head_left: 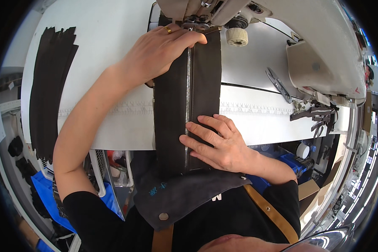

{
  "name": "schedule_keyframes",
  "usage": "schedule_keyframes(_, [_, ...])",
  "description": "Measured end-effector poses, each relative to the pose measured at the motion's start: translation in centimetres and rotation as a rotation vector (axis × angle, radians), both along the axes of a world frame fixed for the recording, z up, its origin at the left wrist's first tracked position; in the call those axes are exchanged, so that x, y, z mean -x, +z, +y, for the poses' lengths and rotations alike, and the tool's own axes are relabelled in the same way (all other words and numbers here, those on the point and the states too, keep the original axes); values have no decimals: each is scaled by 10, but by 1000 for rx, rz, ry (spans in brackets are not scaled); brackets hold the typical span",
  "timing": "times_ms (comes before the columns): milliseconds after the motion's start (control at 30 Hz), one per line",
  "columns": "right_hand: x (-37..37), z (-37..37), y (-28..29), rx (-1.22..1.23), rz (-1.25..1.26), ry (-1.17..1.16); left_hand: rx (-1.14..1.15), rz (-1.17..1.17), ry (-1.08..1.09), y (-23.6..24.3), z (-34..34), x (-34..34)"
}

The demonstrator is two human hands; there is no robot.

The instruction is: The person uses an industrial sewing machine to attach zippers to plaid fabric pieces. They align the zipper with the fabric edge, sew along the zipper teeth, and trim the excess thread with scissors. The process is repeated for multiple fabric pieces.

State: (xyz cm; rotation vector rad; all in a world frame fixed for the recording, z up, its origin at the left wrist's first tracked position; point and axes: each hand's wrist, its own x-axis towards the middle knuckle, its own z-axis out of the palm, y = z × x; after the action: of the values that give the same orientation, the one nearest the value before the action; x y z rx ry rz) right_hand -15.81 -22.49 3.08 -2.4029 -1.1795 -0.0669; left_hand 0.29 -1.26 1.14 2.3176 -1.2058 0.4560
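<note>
A long dark brown panel (208,71) with a silver metal zipper (187,92) down its middle runs from under the sewing machine's needle area (193,24) to the table's near edge and over it. At the panel's far end is my left hand (166,50), a ring on one finger, its thumb across the zipper and its fingers bent together close to the presser foot. Some of its fingertips are hidden. My right hand (220,145) lies on the near part of the panel, fingers spread flat, their tips at the zipper.
A stack of dark strips (50,92) lies on the left of the white table (101,50). Right of the machine bed are thread snips (278,84) and a bundle of dark scraps (319,115). A ruler scale (256,108) crosses the table. Blue bins (50,201) stand below.
</note>
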Motion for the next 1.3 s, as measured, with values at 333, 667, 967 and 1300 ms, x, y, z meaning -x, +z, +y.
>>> schedule_keyframes(333, [1,2,1,-5,0,-7,-77,-175,42,-3,-4,13])
schedule_keyframes(667, [-2,-1,2,25,4,2,-104,48,182,1,17,39])
schedule_keyframes(967, [-12,-1,1,10,-1,25,-145,23,198,-1,20,30])
schedule_keyframes(1300, [-15,-1,-2,-1,-64,51,-162,-132,223,-9,16,42])
